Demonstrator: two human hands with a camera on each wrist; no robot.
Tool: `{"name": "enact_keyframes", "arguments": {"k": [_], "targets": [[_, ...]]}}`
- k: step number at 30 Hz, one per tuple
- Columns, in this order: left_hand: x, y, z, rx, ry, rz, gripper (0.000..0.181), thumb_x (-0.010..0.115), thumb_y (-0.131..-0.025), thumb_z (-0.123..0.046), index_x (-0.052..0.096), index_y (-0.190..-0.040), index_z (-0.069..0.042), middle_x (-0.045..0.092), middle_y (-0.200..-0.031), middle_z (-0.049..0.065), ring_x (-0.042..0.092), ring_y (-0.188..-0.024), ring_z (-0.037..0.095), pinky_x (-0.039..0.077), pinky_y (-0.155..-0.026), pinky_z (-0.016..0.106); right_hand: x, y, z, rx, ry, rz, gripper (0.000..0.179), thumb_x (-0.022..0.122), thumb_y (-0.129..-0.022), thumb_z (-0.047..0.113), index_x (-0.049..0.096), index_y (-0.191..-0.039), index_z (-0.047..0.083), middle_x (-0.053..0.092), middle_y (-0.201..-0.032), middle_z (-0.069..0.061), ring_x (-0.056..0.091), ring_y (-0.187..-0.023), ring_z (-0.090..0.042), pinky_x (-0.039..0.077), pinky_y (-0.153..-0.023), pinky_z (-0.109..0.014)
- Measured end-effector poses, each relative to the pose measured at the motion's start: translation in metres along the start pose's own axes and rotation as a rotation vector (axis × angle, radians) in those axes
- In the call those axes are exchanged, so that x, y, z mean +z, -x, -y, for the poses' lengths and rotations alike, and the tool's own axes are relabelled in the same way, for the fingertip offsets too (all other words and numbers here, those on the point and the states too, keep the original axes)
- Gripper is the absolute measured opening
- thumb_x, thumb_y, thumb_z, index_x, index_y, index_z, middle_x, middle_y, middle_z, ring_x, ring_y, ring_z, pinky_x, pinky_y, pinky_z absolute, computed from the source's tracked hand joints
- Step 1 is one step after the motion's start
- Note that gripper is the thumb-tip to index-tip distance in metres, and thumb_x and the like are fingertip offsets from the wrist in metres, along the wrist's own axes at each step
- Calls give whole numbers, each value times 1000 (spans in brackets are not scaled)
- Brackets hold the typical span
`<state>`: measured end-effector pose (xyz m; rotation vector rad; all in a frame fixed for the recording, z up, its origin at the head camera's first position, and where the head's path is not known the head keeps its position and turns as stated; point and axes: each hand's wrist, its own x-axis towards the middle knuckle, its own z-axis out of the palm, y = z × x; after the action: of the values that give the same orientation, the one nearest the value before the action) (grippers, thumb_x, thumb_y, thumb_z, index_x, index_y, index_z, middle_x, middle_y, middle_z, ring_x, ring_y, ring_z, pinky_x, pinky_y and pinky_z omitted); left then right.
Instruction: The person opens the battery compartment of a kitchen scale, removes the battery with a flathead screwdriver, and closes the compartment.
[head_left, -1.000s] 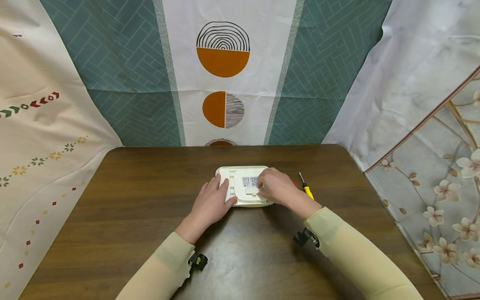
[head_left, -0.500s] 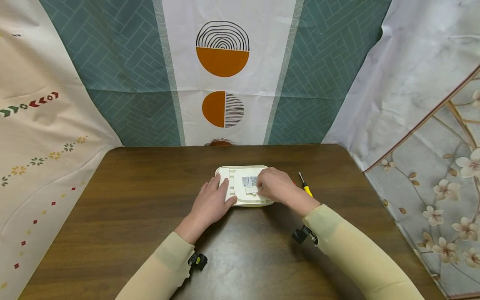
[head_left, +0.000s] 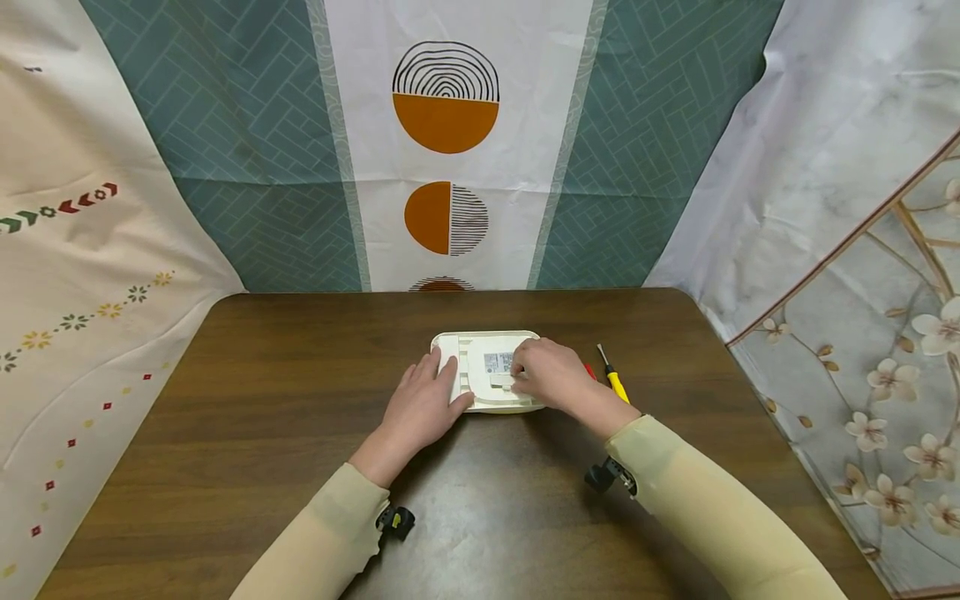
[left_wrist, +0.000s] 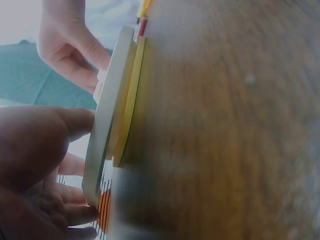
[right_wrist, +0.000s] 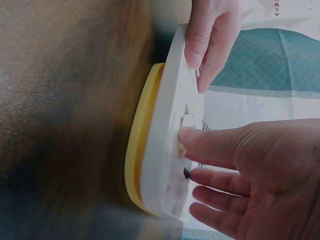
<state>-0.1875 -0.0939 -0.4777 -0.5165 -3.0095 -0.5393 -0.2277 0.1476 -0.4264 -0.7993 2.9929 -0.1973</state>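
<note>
A white plastic device (head_left: 480, 350), like an upturned kitchen scale, lies on the table with its underside up and a printed label (head_left: 498, 362) showing. Its yellow lower part (right_wrist: 137, 140) faces the tabletop. My left hand (head_left: 425, 400) rests on the left end with fingers straight and spread. Over the right half, my right hand (head_left: 555, 375) pinches a small white cover (right_wrist: 183, 150) between thumb and fingers, near the label. A small dark piece (right_wrist: 187, 173) shows by its index fingertip in the right wrist view.
To the right of the device lies a screwdriver with a yellow handle (head_left: 617, 386), its metal tip pointing away. A red object (head_left: 590, 371) beside it is mostly hidden behind my right hand. Patterned cloths (head_left: 450, 233) hang behind the wooden table (head_left: 300, 467) and at both sides.
My right hand has shifted slightly left over the device, uncovering a bit more of the red object. The left hand and the device stay in place.
</note>
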Motion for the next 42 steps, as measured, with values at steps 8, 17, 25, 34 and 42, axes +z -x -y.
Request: {"name": "enact_keyframes", "arguments": {"k": [8,17,25,34,42], "targets": [[1,0,0,-2,4,2,74,68,-110,-45,50,-162,5,34,-171,35,37,-158,50,31,-129,60,7,3,-4,-3,-75,-53,15,92,-93,17,88,-107,20,80,-116,4,74,-109,-19,62,-87,-43],[1,-2,0,-7,7,3,73,69,-110,-45,51,-161,5,34,-171,35,37,-158,51,31,-129,60,11,10,-8,-99,-113,-161,20,94,-89,10,91,-107,19,81,-115,3,77,-109,-18,63,-88,-44],[1,-2,0,-21,18,18,75,68,-110,-46,49,-163,4,31,-173,34,34,-160,50,29,-130,60,18,11,-14,-147,-76,-192,23,96,-87,11,92,-107,20,82,-115,3,77,-108,-18,64,-87,-43],[0,-3,-1,-26,28,26,75,67,-111,-46,47,-164,3,29,-174,33,33,-161,49,27,-131,59,22,18,-18,-212,-30,-228,24,93,-91,11,90,-113,18,80,-118,0,76,-111,-21,64,-89,-42],[-1,-1,-2,-26,19,25,75,69,-110,-45,49,-163,4,31,-173,34,34,-160,49,29,-130,60,20,28,-22,-343,94,-201,37,86,-93,0,86,-126,17,75,-132,-9,73,-119,-29,65,-87,-43]]}}
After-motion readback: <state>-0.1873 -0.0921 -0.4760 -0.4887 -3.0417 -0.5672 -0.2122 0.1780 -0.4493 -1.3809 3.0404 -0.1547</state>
